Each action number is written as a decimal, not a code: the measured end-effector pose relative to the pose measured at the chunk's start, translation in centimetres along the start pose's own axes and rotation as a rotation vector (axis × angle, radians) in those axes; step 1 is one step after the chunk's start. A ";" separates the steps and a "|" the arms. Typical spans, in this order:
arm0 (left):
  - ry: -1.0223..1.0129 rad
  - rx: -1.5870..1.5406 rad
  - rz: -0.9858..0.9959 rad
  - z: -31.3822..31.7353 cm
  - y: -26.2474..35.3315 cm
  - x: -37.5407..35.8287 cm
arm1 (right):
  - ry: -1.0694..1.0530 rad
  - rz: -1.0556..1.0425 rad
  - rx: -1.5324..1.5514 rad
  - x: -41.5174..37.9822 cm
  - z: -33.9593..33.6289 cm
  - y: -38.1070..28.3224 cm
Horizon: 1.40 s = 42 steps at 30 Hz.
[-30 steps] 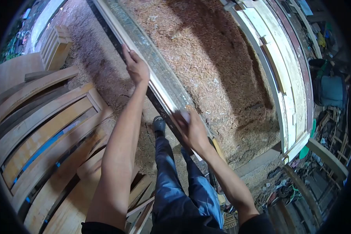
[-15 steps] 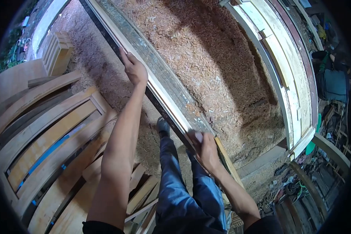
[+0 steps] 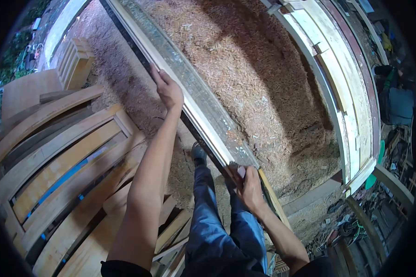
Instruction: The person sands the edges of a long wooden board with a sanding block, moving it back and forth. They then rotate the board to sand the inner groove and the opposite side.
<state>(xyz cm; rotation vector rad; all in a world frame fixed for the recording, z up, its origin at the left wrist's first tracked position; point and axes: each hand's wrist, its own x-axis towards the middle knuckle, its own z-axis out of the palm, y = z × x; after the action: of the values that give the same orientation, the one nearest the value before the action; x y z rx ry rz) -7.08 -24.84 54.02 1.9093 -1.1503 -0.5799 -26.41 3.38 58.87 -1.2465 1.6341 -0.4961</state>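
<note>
Nearest, at 5 o'clock, the right hand is curled around a small block, its face pinkish-grey, pressed to the near end of the strip. The strip is long, narrow and straight, pale and smooth along its upper face, with a darker edge toward the legs. It lies on the worktop, slanting from 11 o'clock down to 5 o'clock. Farther up it, toward 11 o'clock, the left hand grasps its side, thumb and index finger laid along it. The worktop is weathered grey, specked with white and orange marks; a yellowish piece of wood sits just beside the right hand.

Compared with a second ago, the right hand and block have slid down the strip to its near end, while the left hand has kept about the same grip.

Beyond, shavings cover the floor at 12 o'clock, wooden frames lie at 9 o'clock, and a pale curved frame stretches from 1 to 4 o'clock.
</note>
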 end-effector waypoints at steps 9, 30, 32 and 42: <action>-0.024 -0.044 -0.060 0.2 -0.3 0.1 | 0.105 -0.303 0.008 16.6 3.0 -9.9; -0.047 -0.070 -0.040 -0.1 0.4 0.0 | 0.094 -0.248 -0.101 8.8 1.7 -6.2; -0.056 -0.077 -0.083 0.0 0.0 0.3 | 0.101 -0.221 -0.095 4.7 1.0 -4.0; -0.044 -0.039 -0.073 0.0 0.0 0.3 | 0.135 -0.168 -0.199 5.5 1.2 -7.1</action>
<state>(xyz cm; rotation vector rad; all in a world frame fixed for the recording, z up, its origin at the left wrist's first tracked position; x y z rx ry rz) -6.93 -25.10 54.02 1.9206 -1.0926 -0.6824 -21.83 -3.99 61.46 -1.5357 1.7326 -0.5406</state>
